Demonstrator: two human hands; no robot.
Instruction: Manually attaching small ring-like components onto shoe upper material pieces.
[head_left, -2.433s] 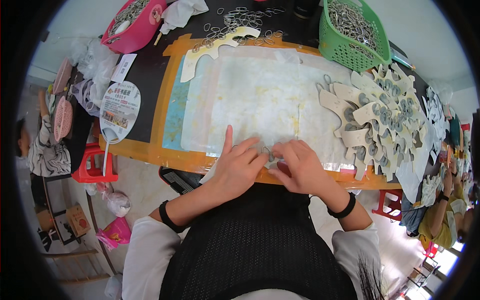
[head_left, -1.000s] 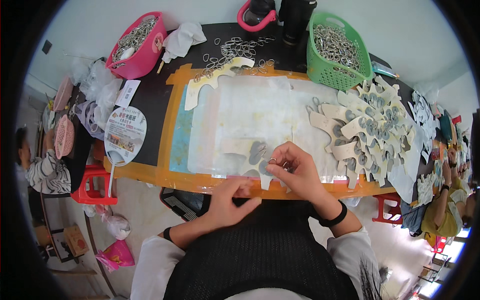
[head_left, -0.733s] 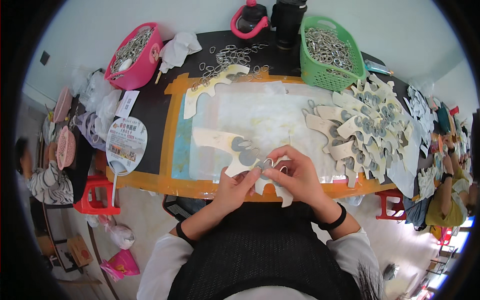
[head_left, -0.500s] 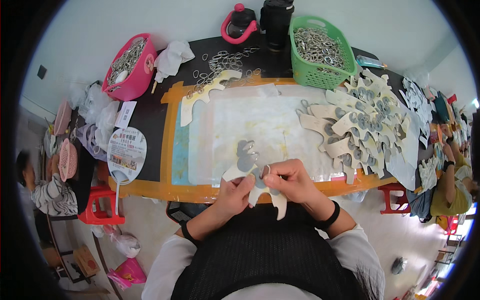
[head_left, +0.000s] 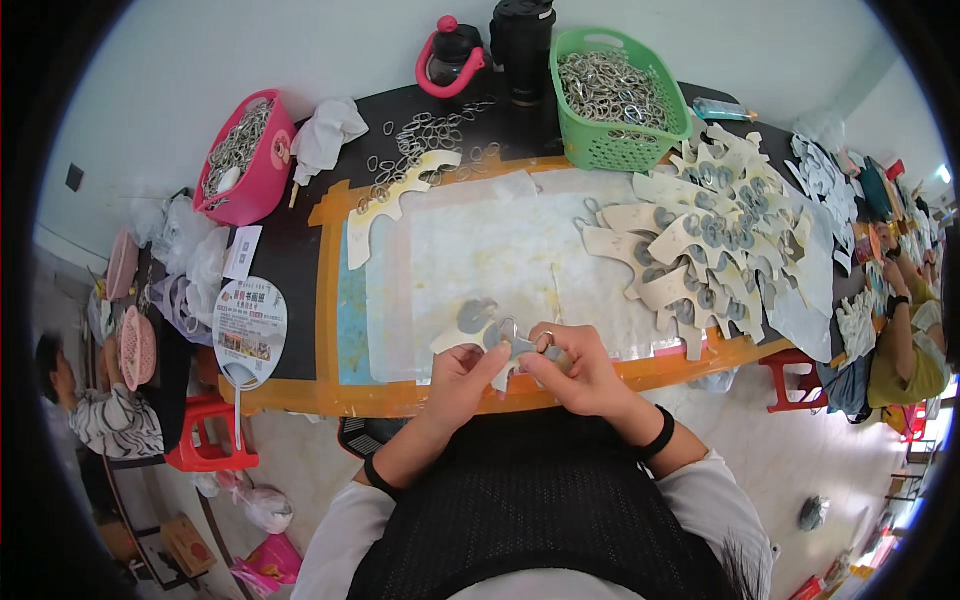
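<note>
Near the front edge of the table, my left hand (head_left: 462, 385) pinches a cream scalloped piece (head_left: 447, 341) with grey rounded tabs. A metal ring (head_left: 510, 328) stands up at one of its tabs. My right hand (head_left: 580, 372) is closed on the same piece from the other side, thumb and fingers pressed at a grey tab. A second metal ring (head_left: 543, 340) shows by its fingertips; whether it passes through the tab I cannot tell. Fingers hide the middle of the piece. Another cream piece (head_left: 362, 236) lies farther off to the left, beside loose metal rings (head_left: 430, 132).
Piled cream pieces with grey tabs (head_left: 690, 235) cover the table's right side. A green basket (head_left: 612, 150) and a pink basket (head_left: 262, 180) hold metal rings. A black tumbler (head_left: 522, 60), a round fan (head_left: 250, 325) and a white cloth (head_left: 327, 135) stand or lie around. People sit at both sides.
The cream piece's lower end, which hung below my hands, is now mostly behind my fingers. Both hands keep their pinch. The whole view has shifted slightly.
</note>
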